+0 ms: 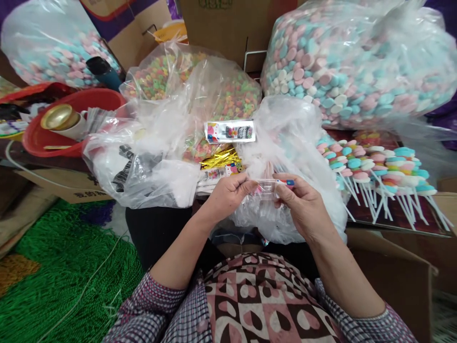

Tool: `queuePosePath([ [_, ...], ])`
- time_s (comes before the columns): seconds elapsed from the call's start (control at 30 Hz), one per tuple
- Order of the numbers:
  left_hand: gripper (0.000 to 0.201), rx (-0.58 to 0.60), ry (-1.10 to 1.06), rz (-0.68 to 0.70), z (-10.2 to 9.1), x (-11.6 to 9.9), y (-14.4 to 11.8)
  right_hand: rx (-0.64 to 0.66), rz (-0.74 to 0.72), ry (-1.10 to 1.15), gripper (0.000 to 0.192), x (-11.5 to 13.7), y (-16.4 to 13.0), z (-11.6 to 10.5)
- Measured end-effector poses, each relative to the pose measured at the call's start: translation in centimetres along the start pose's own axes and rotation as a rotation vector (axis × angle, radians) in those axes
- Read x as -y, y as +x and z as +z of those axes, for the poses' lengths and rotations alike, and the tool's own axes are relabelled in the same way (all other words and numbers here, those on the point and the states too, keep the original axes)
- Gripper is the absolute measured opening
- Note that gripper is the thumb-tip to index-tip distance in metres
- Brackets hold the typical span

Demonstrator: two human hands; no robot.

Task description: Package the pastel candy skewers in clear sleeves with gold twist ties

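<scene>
The left hand (pixel 233 191) and right hand (pixel 302 197) each pinch a thin clear wrapper (pixel 264 184), stretched between them. A puffy plastic bag (pixel 294 116) sits under and behind it. Open room is toward the apron (pixel 267 295). Rightward, candy sticks (pixel 378 164) point toward the front edge of the desk (pixel 434 225).

Toward the left edge of the worktop (pixel 435 221), a red plastic basin (pixel 33 136), holding a white mug (pixel 75 129) with a gold-coloured bowl (pixel 59 117) over it. Just behind, a blue tumbler (pixel 108 79) with a black lid (pixel 99 65). Beyond the far edge, a brown cardboard carton (pixel 221 33) and a yellow basket (pixel 172 33). Below the left edge, a heap of green cords (pixel 71 252), orange-brown cords (pixel 17 271) beside it.
</scene>
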State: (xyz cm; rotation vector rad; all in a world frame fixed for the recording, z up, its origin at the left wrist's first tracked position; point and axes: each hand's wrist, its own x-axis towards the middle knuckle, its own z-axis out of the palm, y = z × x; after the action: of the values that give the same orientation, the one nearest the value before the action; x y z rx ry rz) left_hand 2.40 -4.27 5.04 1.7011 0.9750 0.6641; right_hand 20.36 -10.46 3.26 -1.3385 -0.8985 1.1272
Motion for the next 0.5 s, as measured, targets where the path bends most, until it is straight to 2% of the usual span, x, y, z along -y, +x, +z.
queuePosePath([
  [0.1, 0.037, 0.022, -0.016, 0.005, 0.7, -0.3, 0.1, -0.053, 0.005, 0.05, 0.031, -0.1, 0.2, -0.2],
  [0.23, 0.027, 0.029, -0.212, -0.095, 1.8, 0.1, 0.2, -0.15, -0.026, -0.029, 0.04, -0.8, 0.0, -0.4],
  [0.4, 0.04, -0.066, -0.295, -0.169, 3.1, 1.1, 0.3, -0.208, -0.111, -0.18, 0.058, -0.6, -0.5, -0.7],
  [0.5, 0.04, -0.012, -0.349, -0.192, 3.5, 1.0, 0.4, -0.237, -0.124, -0.194, 0.062, -0.3, -0.5, -1.1],
])
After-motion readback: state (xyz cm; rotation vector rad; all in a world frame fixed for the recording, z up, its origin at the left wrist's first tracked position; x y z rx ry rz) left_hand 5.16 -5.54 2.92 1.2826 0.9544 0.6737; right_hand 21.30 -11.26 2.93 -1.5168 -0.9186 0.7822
